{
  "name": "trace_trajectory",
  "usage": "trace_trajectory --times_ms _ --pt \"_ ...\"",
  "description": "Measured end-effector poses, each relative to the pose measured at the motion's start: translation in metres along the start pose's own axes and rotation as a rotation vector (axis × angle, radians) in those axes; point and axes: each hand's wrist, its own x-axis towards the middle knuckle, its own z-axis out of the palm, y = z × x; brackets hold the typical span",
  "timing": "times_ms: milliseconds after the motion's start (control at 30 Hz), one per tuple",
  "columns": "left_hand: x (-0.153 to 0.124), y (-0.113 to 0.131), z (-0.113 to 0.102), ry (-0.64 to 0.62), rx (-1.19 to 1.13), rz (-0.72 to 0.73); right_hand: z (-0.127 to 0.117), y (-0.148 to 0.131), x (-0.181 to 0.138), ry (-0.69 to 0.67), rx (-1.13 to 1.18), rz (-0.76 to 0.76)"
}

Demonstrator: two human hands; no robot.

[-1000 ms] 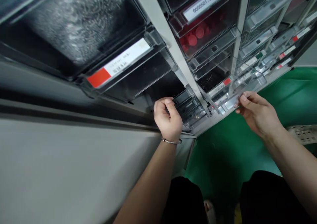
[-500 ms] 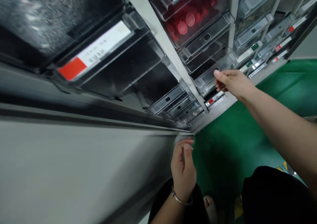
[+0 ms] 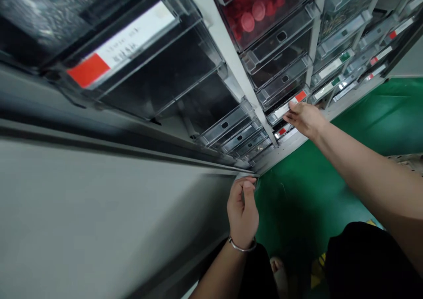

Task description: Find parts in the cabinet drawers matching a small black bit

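My right hand [image 3: 306, 119] is at a low drawer front [image 3: 280, 112] with a white label and red end. Its thumb rests on the upper edge and its fingers curl beneath. Just above is a clear drawer front [image 3: 284, 79] with a small hole. Lower down, my left hand [image 3: 243, 206], a bracelet at its wrist, is closed beside the edge of a pale panel [image 3: 132, 211]. A small translucent item [image 3: 243, 175] shows at its fingertips; its kind is unclear.
Red capped pieces [image 3: 253, 17] fill a drawer above. At upper left, a large drawer holds shiny metal bits [image 3: 66, 12]. More clear drawers [image 3: 343, 32] stand to the right. Green floor [image 3: 297, 175] lies below, with a perforated pale object [image 3: 408, 161] at the right edge.
My right hand has moved slightly down from the clear drawer with the hole to the labelled one below. The clear drawer sits further in. My left hand has hardly moved.
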Motion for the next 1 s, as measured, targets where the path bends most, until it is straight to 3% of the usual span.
trace_trajectory --times_ms 100,300,400,567,767,900,1000 --pt "0.0 -0.002 -0.003 0.011 -0.01 -0.019 -0.016 0.003 -0.022 0.014 -0.01 -0.027" --pt "0.002 0.0 -0.007 0.006 -0.057 -0.042 -0.078 0.011 -0.081 -0.034 -0.091 -0.055" --pt "0.003 -0.002 -0.007 -0.006 -0.074 -0.043 -0.098 0.016 -0.101 -0.028 -0.118 -0.062" --pt "0.003 -0.005 -0.006 -0.022 -0.069 -0.071 -0.103 0.021 -0.113 -0.009 -0.125 -0.053" --pt "0.003 -0.011 -0.005 -0.015 -0.076 -0.108 -0.102 0.02 -0.112 -0.08 -0.119 -0.087" --pt "0.004 -0.012 0.004 -0.007 -0.12 -0.206 -0.102 0.02 -0.112 -0.107 -0.136 -0.078" --pt "0.01 0.002 0.015 -0.019 -0.178 -0.359 -0.1 0.021 -0.111 -0.093 -0.122 -0.065"
